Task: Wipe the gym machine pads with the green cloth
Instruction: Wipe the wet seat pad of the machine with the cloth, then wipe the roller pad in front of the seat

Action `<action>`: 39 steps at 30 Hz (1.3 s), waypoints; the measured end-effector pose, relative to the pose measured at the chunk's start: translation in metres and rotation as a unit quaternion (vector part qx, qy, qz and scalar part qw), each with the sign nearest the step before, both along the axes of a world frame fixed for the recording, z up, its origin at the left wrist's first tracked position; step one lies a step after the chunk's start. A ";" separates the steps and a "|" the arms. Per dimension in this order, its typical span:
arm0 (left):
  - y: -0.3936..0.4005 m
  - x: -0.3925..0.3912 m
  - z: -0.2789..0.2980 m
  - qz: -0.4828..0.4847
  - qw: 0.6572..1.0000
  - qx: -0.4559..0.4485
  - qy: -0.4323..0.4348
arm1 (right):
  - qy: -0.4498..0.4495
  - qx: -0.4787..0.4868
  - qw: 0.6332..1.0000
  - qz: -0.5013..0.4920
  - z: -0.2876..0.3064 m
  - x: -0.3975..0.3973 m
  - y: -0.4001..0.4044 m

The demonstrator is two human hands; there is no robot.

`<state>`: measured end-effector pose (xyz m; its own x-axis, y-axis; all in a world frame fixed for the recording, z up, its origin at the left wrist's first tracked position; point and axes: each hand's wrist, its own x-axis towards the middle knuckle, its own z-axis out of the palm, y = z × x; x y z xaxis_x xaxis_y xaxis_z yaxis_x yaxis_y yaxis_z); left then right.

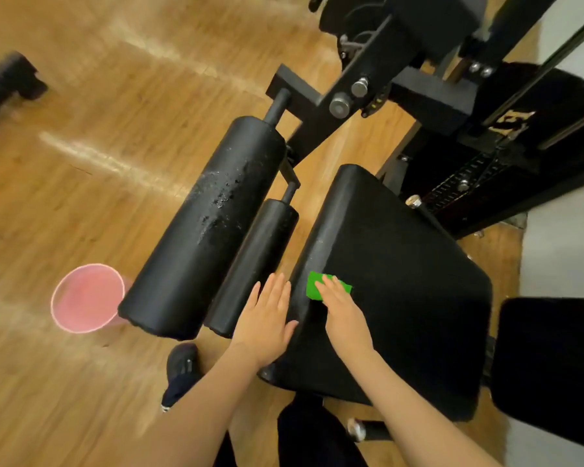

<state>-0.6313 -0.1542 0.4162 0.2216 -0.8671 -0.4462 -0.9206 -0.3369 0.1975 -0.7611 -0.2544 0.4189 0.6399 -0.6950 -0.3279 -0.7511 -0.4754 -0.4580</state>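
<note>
Fingers of our right hand (pixel 343 311) lie straight, pressing one green cloth (pixel 319 286) flat on the seat pad (pixel 402 281) near its left edge; the cloth shows beyond the fingertips. Our left hand (pixel 265 318) rests open-fingered on that edge. We count two roller pads (pixel 203 227) and one pink cup (pixel 86 298).

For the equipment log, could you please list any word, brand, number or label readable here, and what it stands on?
No text can be read for certain.
Pale lettering on the black gym machine frame: cut off and tilted, illegible.
Black padded seat, green cloth, pink plastic cup: no markings visible.
</note>
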 end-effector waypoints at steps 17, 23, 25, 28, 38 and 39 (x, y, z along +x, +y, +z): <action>0.060 0.208 0.052 -0.218 0.972 0.055 -0.061 | -0.081 0.003 0.973 -0.215 0.039 0.175 0.107; 0.032 0.220 0.062 -0.229 0.970 0.024 -0.081 | -0.085 -0.015 0.974 -0.210 0.045 0.183 0.075; 0.022 0.227 0.065 -0.243 0.966 0.018 -0.085 | -0.086 -0.018 0.976 -0.199 0.045 0.189 0.069; 0.009 0.238 0.067 -0.257 0.962 0.011 -0.096 | -0.078 0.000 0.977 -0.197 0.044 0.196 0.068; -0.071 0.271 0.047 -0.405 0.910 -0.007 -0.090 | -0.001 0.016 0.955 -0.295 0.032 0.217 0.071; -0.081 0.272 0.047 -0.429 0.899 -0.005 -0.084 | 0.006 0.020 0.948 -0.318 0.031 0.221 0.072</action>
